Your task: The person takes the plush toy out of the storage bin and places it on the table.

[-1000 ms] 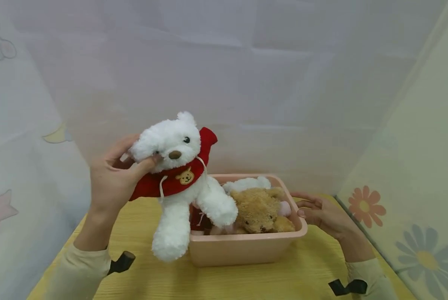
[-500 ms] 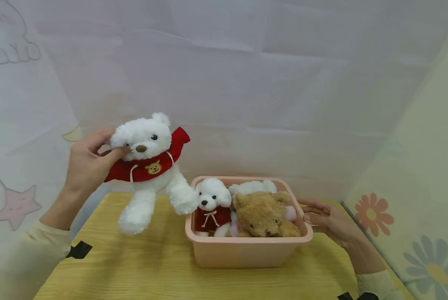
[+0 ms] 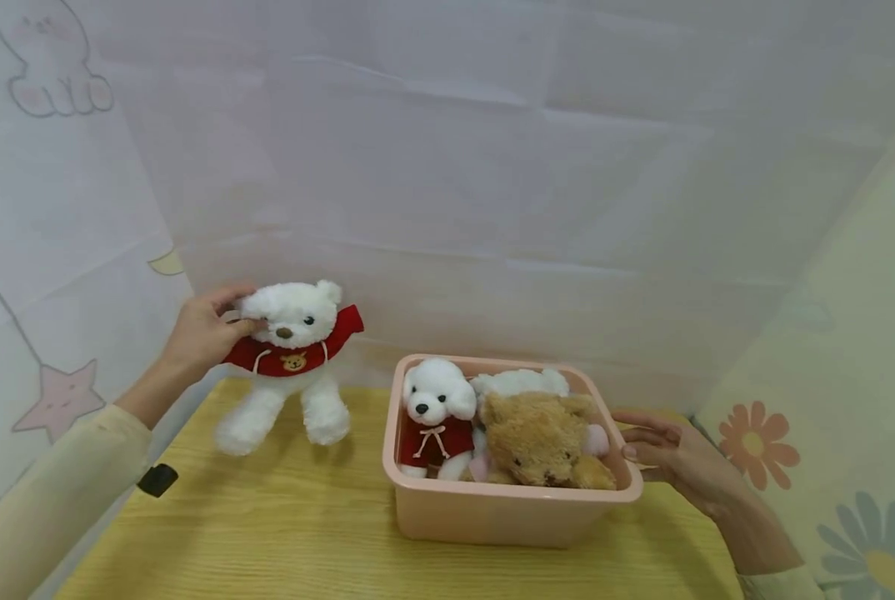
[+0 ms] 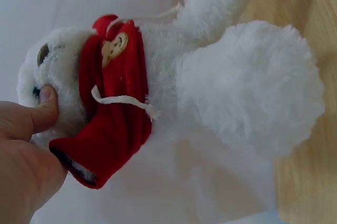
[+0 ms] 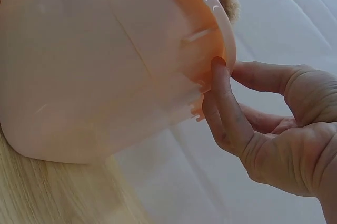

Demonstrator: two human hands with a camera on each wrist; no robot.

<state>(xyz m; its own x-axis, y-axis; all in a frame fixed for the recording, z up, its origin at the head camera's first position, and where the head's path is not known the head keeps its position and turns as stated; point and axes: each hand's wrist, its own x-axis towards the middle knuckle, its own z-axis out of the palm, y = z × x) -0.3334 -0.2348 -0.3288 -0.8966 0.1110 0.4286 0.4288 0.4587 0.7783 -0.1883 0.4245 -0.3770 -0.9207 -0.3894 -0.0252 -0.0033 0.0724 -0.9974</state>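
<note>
My left hand (image 3: 202,333) grips a white teddy bear (image 3: 288,358) in a red cape by its head, holding it just above the yellow wooden table (image 3: 267,533) near the back left. In the left wrist view the thumb (image 4: 45,110) presses the white teddy bear's (image 4: 221,92) face. A pink plastic bin (image 3: 507,521) sits to the right, holding a small white bear in red (image 3: 436,412), a brown bear (image 3: 541,442) and another white plush (image 3: 518,382). My right hand (image 3: 668,454) rests with straight fingers against the pink bin's right rim (image 5: 210,34).
White sheeting (image 3: 492,167) hangs close behind the table. A pale green wall with flower prints (image 3: 852,417) stands at the right. A cartoon-printed curtain (image 3: 35,250) hangs at the left.
My left hand has carried the white teddy bear left and down, from beside the bin to low over the table's back left. The right hand has stayed at the bin's rim.
</note>
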